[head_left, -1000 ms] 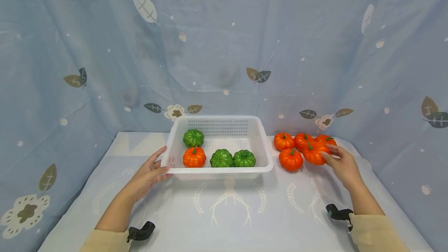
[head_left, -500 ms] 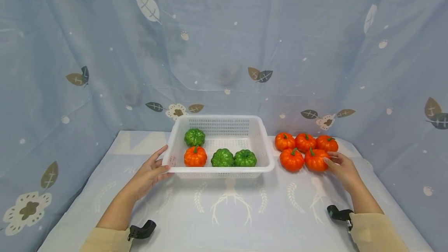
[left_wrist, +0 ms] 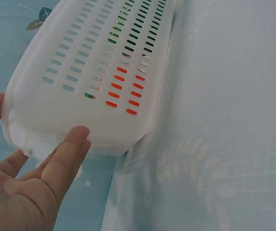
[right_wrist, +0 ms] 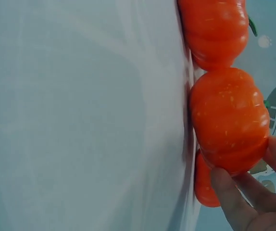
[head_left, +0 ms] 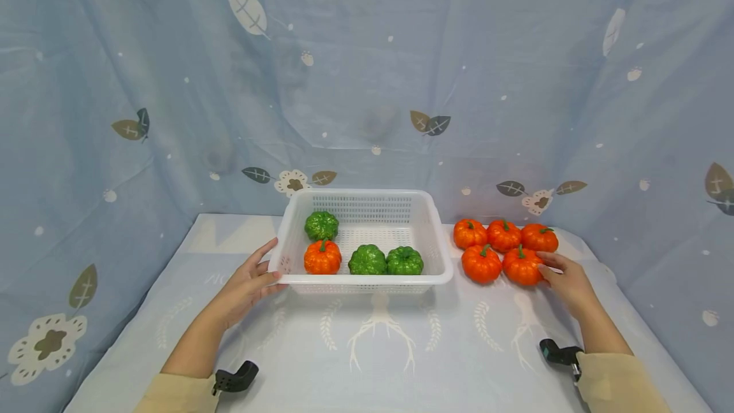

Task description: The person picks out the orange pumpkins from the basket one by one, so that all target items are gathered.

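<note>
My left hand (head_left: 243, 292) holds the left end of a white plastic basket (head_left: 367, 280), thumb at the rim and fingers against the outer wall. Inside lie one small orange pumpkin (head_left: 322, 258) and three green ones, such as the green pumpkin (head_left: 367, 260). On the right, my right hand (head_left: 568, 282) has its thumb and fingers round the side of another orange pumpkin (head_left: 522, 268), at the right end of the front row. That pumpkin touches its orange neighbour (right_wrist: 215, 31) in the right wrist view. The far side of my right hand's grip is hidden.
Behind the front row stand three more orange pumpkins (head_left: 504, 236), close together near the back edge of the table (head_left: 395, 349). A pale blue patterned curtain (head_left: 344, 81) rises behind and at both sides. A black wrist device (head_left: 236, 376) sits at each sleeve.
The right hand has lowered the orange pumpkin from over the group onto the table, at the right of the front row. The left hand stays at the basket. The view shifts slightly.
</note>
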A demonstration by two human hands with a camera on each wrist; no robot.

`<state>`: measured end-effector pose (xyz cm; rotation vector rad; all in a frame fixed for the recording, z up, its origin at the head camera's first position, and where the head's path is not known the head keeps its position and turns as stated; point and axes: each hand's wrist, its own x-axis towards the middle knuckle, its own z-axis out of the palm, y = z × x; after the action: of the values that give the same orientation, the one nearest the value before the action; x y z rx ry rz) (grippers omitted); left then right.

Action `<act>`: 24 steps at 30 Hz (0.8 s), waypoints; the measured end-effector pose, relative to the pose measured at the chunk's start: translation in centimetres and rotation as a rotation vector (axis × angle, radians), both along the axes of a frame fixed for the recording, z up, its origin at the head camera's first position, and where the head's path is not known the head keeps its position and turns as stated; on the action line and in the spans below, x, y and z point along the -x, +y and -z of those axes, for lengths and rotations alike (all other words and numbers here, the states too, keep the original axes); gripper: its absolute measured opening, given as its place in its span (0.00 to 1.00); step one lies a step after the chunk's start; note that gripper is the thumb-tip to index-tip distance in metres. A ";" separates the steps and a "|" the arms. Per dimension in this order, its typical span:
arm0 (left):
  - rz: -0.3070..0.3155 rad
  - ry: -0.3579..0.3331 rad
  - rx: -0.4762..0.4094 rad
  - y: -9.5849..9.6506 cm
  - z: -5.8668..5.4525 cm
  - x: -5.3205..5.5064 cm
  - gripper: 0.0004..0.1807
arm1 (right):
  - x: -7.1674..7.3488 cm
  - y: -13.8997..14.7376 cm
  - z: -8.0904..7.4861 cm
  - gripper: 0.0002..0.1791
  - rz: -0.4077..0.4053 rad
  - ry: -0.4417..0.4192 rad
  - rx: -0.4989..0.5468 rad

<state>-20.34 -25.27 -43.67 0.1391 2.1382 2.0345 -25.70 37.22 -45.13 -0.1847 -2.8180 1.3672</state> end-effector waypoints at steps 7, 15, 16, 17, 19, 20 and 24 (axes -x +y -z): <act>-0.016 -0.013 0.017 0.1 -0.1 0.1 0.45 | 0.2 -0.1 0.6 0.35 0.022 -0.037 0.013; -0.026 -0.010 0.022 0.2 -0.1 0.1 0.45 | 0.5 -0.2 0.9 0.34 0.030 -0.055 0.055; -0.026 -0.009 0.021 0.2 -0.1 0.1 0.45 | 0.4 -0.2 0.9 0.34 0.030 -0.055 0.057; -0.025 -0.009 0.020 0.2 -0.1 0.1 0.45 | 0.4 -0.2 0.9 0.33 0.028 -0.053 0.058; -0.028 -0.009 0.019 0.1 0.0 0.1 0.45 | 0.4 -0.3 0.9 0.33 0.021 -0.049 0.063; -0.029 -0.010 0.021 0.1 0.0 0.1 0.45 | 0.3 -0.3 0.9 0.33 0.016 -0.046 0.067; -0.030 -0.014 0.025 0.1 -0.1 0.1 0.45 | 0.2 -0.3 0.9 0.33 0.005 -0.045 0.072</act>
<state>-20.47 -25.12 -43.60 0.0898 2.1696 2.0177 -25.86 36.91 -46.03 -0.2264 -2.8034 1.4839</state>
